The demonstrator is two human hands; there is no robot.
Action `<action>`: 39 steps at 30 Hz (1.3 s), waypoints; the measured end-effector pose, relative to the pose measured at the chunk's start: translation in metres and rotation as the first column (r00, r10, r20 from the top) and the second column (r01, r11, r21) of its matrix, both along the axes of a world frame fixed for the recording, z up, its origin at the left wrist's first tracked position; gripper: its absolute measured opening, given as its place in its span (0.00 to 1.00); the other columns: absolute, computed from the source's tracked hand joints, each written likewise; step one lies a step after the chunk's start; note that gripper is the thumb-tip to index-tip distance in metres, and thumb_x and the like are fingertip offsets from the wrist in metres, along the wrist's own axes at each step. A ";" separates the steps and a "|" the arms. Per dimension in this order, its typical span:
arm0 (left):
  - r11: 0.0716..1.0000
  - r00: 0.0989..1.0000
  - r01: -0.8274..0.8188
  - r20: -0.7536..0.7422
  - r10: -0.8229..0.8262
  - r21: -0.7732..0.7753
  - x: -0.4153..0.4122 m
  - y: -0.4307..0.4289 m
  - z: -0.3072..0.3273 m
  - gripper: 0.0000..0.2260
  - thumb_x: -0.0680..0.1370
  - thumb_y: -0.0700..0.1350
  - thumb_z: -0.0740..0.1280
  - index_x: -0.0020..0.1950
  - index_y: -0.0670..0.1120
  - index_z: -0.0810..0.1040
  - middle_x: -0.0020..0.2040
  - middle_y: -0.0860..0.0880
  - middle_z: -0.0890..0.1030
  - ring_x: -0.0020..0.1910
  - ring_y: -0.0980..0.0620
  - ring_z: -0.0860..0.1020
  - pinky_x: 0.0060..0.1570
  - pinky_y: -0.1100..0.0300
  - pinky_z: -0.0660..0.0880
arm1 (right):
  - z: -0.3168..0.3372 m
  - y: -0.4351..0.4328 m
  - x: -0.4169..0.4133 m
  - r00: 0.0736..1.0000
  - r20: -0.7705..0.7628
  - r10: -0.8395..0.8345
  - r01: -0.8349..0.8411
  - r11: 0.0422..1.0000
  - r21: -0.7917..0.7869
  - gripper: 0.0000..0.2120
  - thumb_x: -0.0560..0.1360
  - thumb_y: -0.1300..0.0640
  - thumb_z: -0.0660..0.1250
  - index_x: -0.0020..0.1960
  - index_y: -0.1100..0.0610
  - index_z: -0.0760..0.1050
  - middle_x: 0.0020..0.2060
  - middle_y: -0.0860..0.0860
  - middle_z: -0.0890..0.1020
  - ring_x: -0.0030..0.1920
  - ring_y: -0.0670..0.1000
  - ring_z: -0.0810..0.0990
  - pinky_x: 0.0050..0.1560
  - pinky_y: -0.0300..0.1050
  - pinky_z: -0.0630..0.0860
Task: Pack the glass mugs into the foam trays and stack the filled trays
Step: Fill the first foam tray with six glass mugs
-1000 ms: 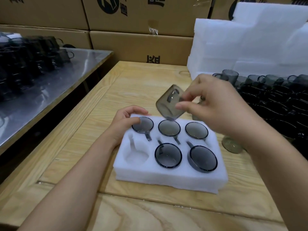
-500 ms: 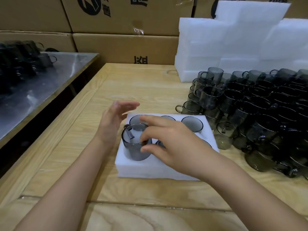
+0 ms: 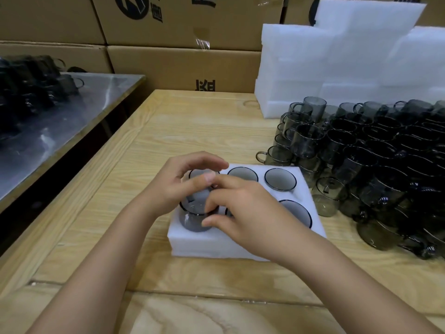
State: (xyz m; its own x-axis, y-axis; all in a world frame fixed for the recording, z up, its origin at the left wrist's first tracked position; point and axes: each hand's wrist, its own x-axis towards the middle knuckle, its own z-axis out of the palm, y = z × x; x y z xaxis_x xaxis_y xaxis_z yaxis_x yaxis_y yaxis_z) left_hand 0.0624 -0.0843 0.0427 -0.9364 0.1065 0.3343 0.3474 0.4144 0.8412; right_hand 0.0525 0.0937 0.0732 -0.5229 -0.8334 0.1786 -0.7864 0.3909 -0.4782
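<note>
Glass mug (image 3: 192, 224) part-sunk in foam tray (image 3: 216, 247); left hand (image 3: 168, 186), right hand (image 3: 250, 213) both grip its rim.

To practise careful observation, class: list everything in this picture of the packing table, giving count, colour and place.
foam tray: one, white, middle of the wooden table
held mug: one, smoky grey, standing proud in the tray's front left pocket
seated mugs: four show, a fifth mostly hidden, smoky grey, tray's other pockets
loose mugs: many, smoky grey, heaped at the table's right
foam stack: several slabs, white, back right
cardboard boxes: several, brown, behind the tables
metal table: one, silver, left, bearing dark mugs
left hand: one, gripping the held mug's rim
right hand: one, gripping the held mug's rim
</note>
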 end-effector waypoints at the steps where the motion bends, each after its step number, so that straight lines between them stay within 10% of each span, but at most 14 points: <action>1: 0.999 1.000 -0.001 0.016 0.002 -0.036 0.001 0.001 0.001 0.19 0.72 0.54 0.63 0.56 0.43 0.80 0.55 0.49 0.83 0.58 0.51 0.79 0.58 0.56 0.74 | -0.003 0.000 0.002 1.000 -0.021 -0.001 0.002 1.000 0.013 0.05 0.75 0.55 0.67 0.47 0.56 0.78 0.55 0.47 0.75 0.41 0.45 0.67 0.42 0.41 0.64; 9: 0.983 0.982 -0.010 -0.188 -0.026 -0.186 0.017 0.016 0.015 0.28 0.78 0.65 0.55 0.70 0.49 0.70 0.70 0.51 0.72 0.71 0.51 0.67 0.68 0.47 0.65 | 0.007 -0.014 -0.002 1.000 0.019 -0.013 0.016 0.987 -0.161 0.10 0.72 0.53 0.62 0.53 0.54 0.70 0.49 0.45 0.74 0.52 0.47 0.71 0.48 0.44 0.69; 13: 0.914 0.957 -0.160 -0.284 0.052 -0.373 0.028 0.015 0.010 0.31 0.77 0.67 0.51 0.73 0.50 0.64 0.76 0.49 0.62 0.76 0.50 0.57 0.71 0.37 0.55 | -0.010 -0.038 -0.007 0.980 -0.182 0.085 -0.052 0.983 0.178 0.26 0.78 0.52 0.53 0.74 0.55 0.55 0.74 0.52 0.56 0.74 0.52 0.50 0.73 0.54 0.52; 16: 0.846 0.971 -0.135 -0.237 0.011 -0.515 0.032 0.017 -0.001 0.31 0.76 0.69 0.49 0.74 0.54 0.62 0.75 0.53 0.63 0.76 0.54 0.58 0.72 0.39 0.52 | -0.025 -0.042 -0.009 0.941 -0.305 0.145 -0.023 0.929 0.369 0.30 0.80 0.47 0.47 0.77 0.55 0.40 0.76 0.55 0.42 0.75 0.58 0.34 0.72 0.62 0.38; 26: 0.785 0.987 -0.111 -0.158 0.017 -0.609 0.032 0.017 -0.010 0.30 0.76 0.69 0.45 0.70 0.57 0.69 0.73 0.56 0.66 0.74 0.51 0.60 0.71 0.40 0.55 | -0.039 -0.052 -0.007 0.878 -0.467 0.103 0.095 0.920 0.381 0.33 0.77 0.46 0.51 0.76 0.58 0.44 0.73 0.59 0.54 0.71 0.62 0.54 0.70 0.62 0.48; 33: 0.673 0.826 -0.439 -0.562 0.041 -0.595 0.043 0.042 -0.004 0.32 0.80 0.62 0.47 0.65 0.39 0.75 0.66 0.41 0.75 0.64 0.43 0.75 0.64 0.38 0.66 | -0.036 -0.022 0.005 0.809 -0.555 -0.194 0.150 0.981 -0.124 0.17 0.68 0.52 0.68 0.55 0.57 0.81 0.47 0.54 0.84 0.53 0.56 0.80 0.63 0.51 0.71; 39: 0.522 0.864 -0.476 -0.488 0.126 -0.708 0.050 0.099 -0.032 0.35 0.74 0.68 0.57 0.74 0.51 0.59 0.72 0.39 0.68 0.67 0.40 0.72 0.63 0.41 0.68 | -0.030 0.045 -0.022 0.781 -0.307 -0.543 0.339 0.783 -0.522 0.12 0.69 0.63 0.60 0.47 0.62 0.81 0.43 0.54 0.83 0.45 0.58 0.81 0.50 0.51 0.72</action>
